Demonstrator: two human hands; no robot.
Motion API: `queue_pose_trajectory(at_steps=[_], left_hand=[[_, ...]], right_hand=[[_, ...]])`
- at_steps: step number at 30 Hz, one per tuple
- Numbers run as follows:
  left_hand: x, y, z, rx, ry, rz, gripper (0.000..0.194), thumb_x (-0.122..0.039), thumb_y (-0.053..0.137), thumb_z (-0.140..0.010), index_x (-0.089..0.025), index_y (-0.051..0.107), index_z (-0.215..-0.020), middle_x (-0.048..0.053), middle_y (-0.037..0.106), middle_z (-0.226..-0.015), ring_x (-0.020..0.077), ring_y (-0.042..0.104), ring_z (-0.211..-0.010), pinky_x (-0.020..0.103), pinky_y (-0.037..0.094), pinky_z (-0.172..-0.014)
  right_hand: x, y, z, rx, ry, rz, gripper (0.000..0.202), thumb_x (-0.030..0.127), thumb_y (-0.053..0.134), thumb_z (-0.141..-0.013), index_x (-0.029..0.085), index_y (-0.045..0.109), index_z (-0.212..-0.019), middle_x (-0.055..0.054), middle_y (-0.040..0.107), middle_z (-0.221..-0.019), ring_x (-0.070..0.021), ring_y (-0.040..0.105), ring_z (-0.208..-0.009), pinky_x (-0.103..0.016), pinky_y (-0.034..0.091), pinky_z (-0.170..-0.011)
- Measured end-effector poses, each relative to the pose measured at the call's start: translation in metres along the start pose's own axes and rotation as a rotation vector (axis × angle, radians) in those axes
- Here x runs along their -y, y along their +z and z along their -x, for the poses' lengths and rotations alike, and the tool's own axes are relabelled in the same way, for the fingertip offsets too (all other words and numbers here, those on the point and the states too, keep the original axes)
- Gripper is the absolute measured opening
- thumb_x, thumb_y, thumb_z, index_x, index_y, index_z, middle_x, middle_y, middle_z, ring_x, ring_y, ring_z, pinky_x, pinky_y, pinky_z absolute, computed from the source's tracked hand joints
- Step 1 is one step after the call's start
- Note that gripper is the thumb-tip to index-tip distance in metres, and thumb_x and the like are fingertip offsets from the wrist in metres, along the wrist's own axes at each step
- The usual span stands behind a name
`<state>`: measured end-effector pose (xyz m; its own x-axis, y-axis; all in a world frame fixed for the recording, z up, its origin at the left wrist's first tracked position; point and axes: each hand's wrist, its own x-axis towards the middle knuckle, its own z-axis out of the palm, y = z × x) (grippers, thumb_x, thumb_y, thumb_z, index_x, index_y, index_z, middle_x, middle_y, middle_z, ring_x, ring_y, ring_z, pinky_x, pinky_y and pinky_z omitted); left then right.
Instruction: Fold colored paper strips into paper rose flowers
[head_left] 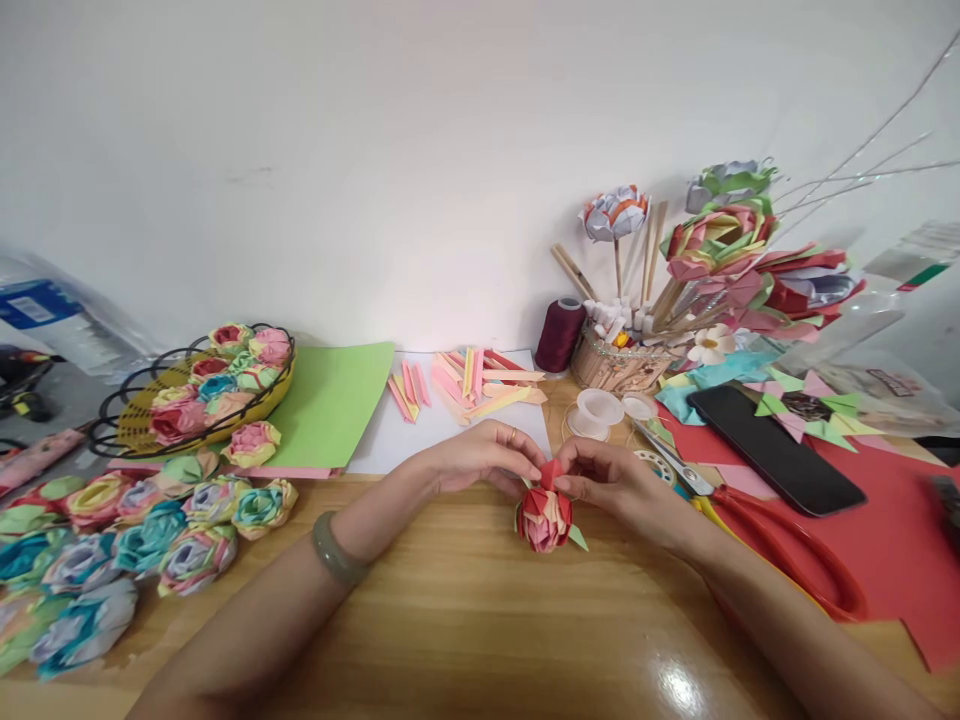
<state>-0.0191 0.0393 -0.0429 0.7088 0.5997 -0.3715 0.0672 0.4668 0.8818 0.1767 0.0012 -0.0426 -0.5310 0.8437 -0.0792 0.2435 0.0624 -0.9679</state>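
Between my two hands is a folded paper flower (545, 518), red and pink with pale green tips, held just above the wooden table. My left hand (484, 458) is closed on its upper left side, fingertips at a raised red petal. On the other side my right hand (611, 478) pinches that same red petal between thumb and fingers. A green paper tip sticks out at the flower's lower right. The fingers partly cover the back of the flower.
Many finished paper flowers (146, 535) lie at left, beside a yellow basket (131, 420) of more. Folded paper strips (480, 385) lie on white paper behind my hands. Scissors (795, 550), a phone (776, 450), a thread spool (560, 335) and a stick holder (622, 365) stand or lie at right.
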Motion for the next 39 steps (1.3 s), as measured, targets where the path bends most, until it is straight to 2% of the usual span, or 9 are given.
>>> queue_pose_trajectory(at_steps=[6,14,21,33,36,39], left_hand=[[0.001,0.000,-0.002,0.006,-0.064,-0.067,0.018,-0.016,0.071,-0.056,-0.014,0.066,-0.073,0.000,0.064,-0.069,0.0089,0.059,-0.064,0.022,0.046,-0.061],[0.004,0.005,-0.005,-0.097,0.008,-0.064,0.018,-0.018,0.075,-0.049,-0.011,0.064,-0.062,0.000,0.062,-0.058,0.0087,0.056,-0.055,0.024,0.044,-0.059],[0.005,0.006,-0.006,-0.143,0.061,-0.036,0.022,-0.018,0.075,-0.048,-0.010,0.063,-0.064,0.001,0.063,-0.060,0.0093,0.057,-0.056,0.025,0.044,-0.059],[0.014,0.010,-0.012,-0.264,0.153,-0.130,0.011,-0.009,0.067,-0.053,-0.011,0.060,-0.061,0.000,0.061,-0.060,0.0078,0.054,-0.057,0.022,0.041,-0.059],[0.015,0.007,-0.013,-0.258,0.168,-0.162,0.012,-0.009,0.067,-0.053,-0.011,0.061,-0.063,-0.001,0.061,-0.062,0.0071,0.054,-0.059,0.021,0.041,-0.060],[0.011,0.004,-0.011,-0.203,0.141,-0.175,0.015,-0.010,0.068,-0.053,-0.011,0.063,-0.067,0.000,0.062,-0.064,0.0076,0.055,-0.060,0.022,0.043,-0.063]], right_hand=[[0.002,0.002,0.000,0.016,0.018,0.017,0.025,0.041,0.055,-0.079,0.016,0.053,-0.076,0.001,0.051,-0.071,-0.0122,0.047,-0.066,-0.024,0.038,-0.061],[0.005,0.000,-0.002,0.053,0.099,-0.066,0.027,0.040,0.061,-0.074,0.015,0.057,-0.080,0.000,0.058,-0.074,-0.0128,0.054,-0.069,-0.027,0.041,-0.066],[0.000,0.000,-0.005,-0.052,0.150,-0.123,0.026,0.039,0.065,-0.069,0.015,0.059,-0.076,-0.001,0.061,-0.073,-0.0123,0.056,-0.066,-0.028,0.043,-0.065],[-0.011,0.006,-0.006,-0.143,0.068,0.056,0.021,0.035,0.062,-0.071,0.016,0.054,-0.068,0.001,0.055,-0.064,-0.0109,0.051,-0.058,-0.024,0.040,-0.053],[-0.014,0.007,-0.006,-0.162,0.036,0.118,0.019,0.033,0.060,-0.073,0.016,0.052,-0.067,0.002,0.053,-0.062,-0.0106,0.048,-0.057,-0.023,0.037,-0.051],[-0.015,0.007,-0.006,-0.171,0.023,0.139,0.017,0.031,0.058,-0.074,0.016,0.051,-0.067,0.003,0.052,-0.062,-0.0102,0.047,-0.057,-0.023,0.036,-0.051]])
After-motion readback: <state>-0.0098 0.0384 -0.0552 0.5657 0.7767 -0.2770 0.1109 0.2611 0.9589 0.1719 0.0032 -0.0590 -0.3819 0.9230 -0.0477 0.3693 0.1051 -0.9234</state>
